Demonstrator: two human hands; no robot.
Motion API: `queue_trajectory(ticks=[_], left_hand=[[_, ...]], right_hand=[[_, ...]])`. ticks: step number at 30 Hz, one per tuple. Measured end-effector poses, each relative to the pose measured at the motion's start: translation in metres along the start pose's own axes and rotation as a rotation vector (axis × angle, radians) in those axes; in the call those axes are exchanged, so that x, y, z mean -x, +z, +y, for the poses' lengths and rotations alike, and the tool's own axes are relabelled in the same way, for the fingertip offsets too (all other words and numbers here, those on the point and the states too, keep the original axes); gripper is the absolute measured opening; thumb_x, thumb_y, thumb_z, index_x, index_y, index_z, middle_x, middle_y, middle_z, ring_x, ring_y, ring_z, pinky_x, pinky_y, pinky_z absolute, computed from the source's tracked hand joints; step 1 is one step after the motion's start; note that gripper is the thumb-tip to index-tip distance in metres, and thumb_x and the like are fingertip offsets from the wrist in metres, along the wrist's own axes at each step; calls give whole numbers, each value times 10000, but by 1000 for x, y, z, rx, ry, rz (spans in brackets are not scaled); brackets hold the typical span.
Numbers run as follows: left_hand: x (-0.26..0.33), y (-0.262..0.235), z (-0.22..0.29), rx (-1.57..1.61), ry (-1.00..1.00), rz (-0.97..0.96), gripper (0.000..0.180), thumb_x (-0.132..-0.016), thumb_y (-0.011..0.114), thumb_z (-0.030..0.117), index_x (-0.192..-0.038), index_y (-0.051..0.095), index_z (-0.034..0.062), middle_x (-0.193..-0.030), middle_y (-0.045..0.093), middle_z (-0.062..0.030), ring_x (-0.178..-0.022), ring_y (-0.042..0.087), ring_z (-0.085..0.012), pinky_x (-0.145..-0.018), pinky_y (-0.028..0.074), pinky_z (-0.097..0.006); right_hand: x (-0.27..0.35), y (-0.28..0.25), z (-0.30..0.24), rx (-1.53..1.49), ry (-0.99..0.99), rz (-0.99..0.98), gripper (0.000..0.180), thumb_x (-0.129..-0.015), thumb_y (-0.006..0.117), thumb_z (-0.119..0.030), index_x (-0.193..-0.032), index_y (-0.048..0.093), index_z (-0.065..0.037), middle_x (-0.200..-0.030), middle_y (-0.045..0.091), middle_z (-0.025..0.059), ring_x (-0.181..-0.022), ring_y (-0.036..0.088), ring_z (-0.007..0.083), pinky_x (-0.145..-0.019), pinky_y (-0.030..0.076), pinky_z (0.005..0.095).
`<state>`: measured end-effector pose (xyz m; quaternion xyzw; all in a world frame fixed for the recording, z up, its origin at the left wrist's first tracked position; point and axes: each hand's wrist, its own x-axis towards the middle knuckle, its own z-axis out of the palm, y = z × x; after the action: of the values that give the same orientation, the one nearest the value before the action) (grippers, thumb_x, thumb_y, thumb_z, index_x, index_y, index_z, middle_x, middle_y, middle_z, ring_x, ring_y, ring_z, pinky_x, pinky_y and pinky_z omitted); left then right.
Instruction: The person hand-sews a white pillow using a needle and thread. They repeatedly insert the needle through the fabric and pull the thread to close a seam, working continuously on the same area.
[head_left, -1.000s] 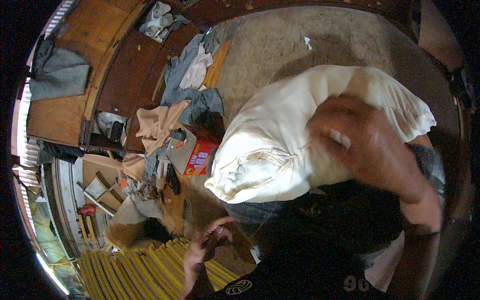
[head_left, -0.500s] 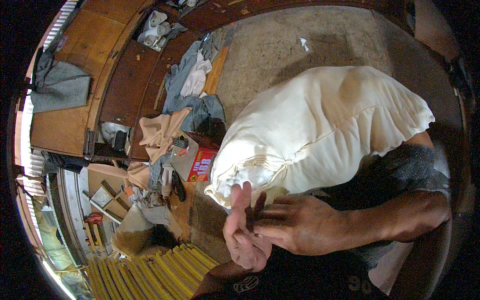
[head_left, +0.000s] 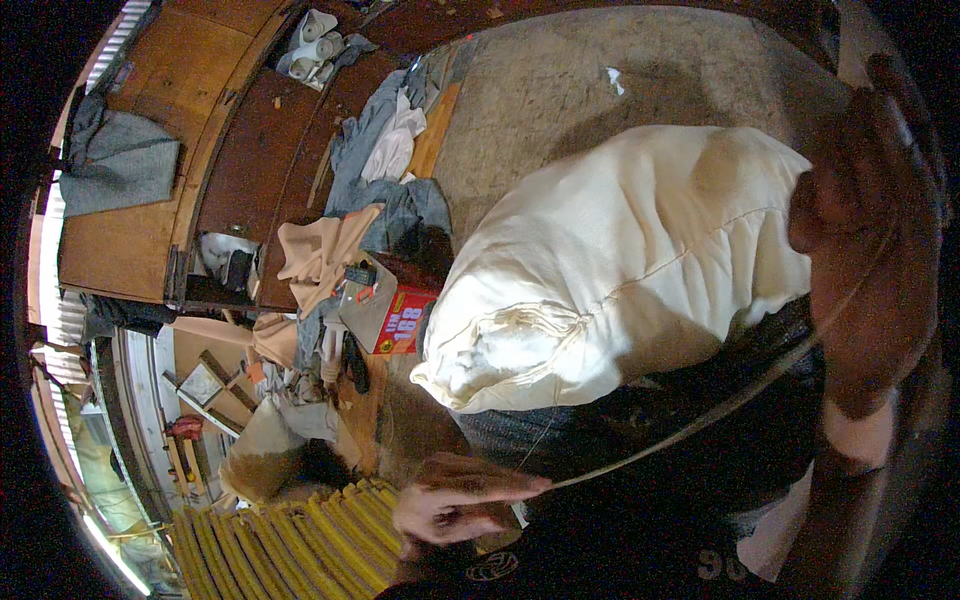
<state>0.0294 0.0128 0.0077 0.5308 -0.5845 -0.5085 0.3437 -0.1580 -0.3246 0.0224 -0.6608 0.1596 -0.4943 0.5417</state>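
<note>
The cushion [head_left: 620,260] is set across the lap [head_left: 510,430], from the centre of view towards 2 o'clock, with its gathered end [head_left: 545,320] facing 8 o'clock. The thread [head_left: 690,430] is pinched between the closed fingertips of the left hand [head_left: 450,505] at 6 o'clock and is run up towards the right hand [head_left: 865,210] at 2 o'clock. If excess tension is applied, the thread may be snapped or the cover puckered; if slack is allowed, a tangle may be formed. If the cushion is tipped towards 8 o'clock, what appears to be white filling [head_left: 490,360] may be spilled at the gathered end. The right hand is blurred and shadowed; how far it is opened, and what, if anything, is held, cannot be told. The thread's upper end is lost against it. The cushion's 2 o'clock end is covered by that hand, and its underside is hidden.
</note>
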Motion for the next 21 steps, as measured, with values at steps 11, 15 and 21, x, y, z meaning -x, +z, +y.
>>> queue_trajectory(ticks=[11,15,21], left_hand=[[-24,-38,50,-451,168,136,343,-893,751,146,-1216,741,32,-1216,731,-114,-1180,650,-419,-1023,519,-495],[-80,-30,41,-989,51,662,255,-875,747,94,-1126,771,55,-1092,752,-115,-1043,691,-362,-935,542,-420],[-111,-33,0,-887,-86,815,215,-829,788,78,-1039,758,43,-1047,726,-129,-959,695,-323,-859,560,-397]], right_hand=[[-15,-5,-28,91,122,-38,335,-1005,562,-218,-1224,661,15,-862,652,58,-590,491,90,-548,409,257],[-16,29,-14,-145,343,-375,338,-1012,575,-223,-1227,676,16,-847,640,26,-559,457,41,-509,374,216],[3,47,21,-189,350,-506,235,-1011,670,-227,-1114,723,-23,-828,651,-17,-691,549,47,-602,438,209]])
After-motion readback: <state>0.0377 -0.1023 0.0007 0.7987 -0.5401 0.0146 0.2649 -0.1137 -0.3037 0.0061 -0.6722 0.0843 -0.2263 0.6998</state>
